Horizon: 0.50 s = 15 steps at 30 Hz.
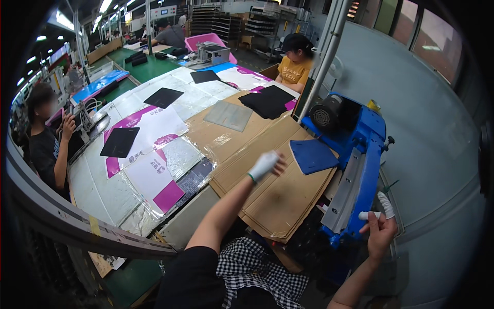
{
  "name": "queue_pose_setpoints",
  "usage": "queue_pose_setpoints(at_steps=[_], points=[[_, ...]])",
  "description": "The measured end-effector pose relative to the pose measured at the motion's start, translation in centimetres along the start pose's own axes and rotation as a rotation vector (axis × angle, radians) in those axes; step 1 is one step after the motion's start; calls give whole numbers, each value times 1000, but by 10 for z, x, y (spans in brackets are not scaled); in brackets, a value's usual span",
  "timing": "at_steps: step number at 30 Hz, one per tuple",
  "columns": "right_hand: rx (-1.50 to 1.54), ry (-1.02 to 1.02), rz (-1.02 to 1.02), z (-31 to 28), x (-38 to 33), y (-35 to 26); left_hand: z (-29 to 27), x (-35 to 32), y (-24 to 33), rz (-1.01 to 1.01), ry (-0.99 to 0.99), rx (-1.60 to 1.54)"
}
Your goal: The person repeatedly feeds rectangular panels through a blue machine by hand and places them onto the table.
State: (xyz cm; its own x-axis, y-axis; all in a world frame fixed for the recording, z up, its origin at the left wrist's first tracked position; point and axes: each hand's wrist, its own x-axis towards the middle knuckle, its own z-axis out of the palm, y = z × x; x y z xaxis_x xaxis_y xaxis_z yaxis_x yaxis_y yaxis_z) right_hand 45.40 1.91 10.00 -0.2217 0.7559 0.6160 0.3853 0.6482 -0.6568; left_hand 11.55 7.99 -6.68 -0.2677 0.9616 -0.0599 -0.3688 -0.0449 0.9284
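Note:
My left hand (267, 164), in a white glove with bare fingertips, hovers over or rests on a brown cardboard sheet (278, 201); which one I cannot tell. Its fingers are slightly bent and nothing shows in them. To its right lies a stack of dark blue flat pieces (313, 156), not touched by the hand. My right hand (380, 232) is at the right, beside the lower end of a blue machine (368, 170) with a long metal bar. White covers wrap two of its digits, which point apart, and I see nothing held.
Black flat pieces (267, 102) lie stacked beyond a grey sheet (228, 116). Single black pieces (120, 142) are spread across the plastic-covered table (98, 177). A metal post (327, 62) rises by the machine. People sit at the far right (296, 64) and left (46, 134).

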Motion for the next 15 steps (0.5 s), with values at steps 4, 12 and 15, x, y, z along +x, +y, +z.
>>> queue_pose_setpoints(at_steps=[4,12,15], points=[[120,-61,93,-1,-4,-9,63,-25,-85,-327,-437,-377],[214,33,-15,0,-5,0,118,-85,-88,12,1,493],[212,35,-39,3,-4,-1,115,-83,-95,39,16,458]])
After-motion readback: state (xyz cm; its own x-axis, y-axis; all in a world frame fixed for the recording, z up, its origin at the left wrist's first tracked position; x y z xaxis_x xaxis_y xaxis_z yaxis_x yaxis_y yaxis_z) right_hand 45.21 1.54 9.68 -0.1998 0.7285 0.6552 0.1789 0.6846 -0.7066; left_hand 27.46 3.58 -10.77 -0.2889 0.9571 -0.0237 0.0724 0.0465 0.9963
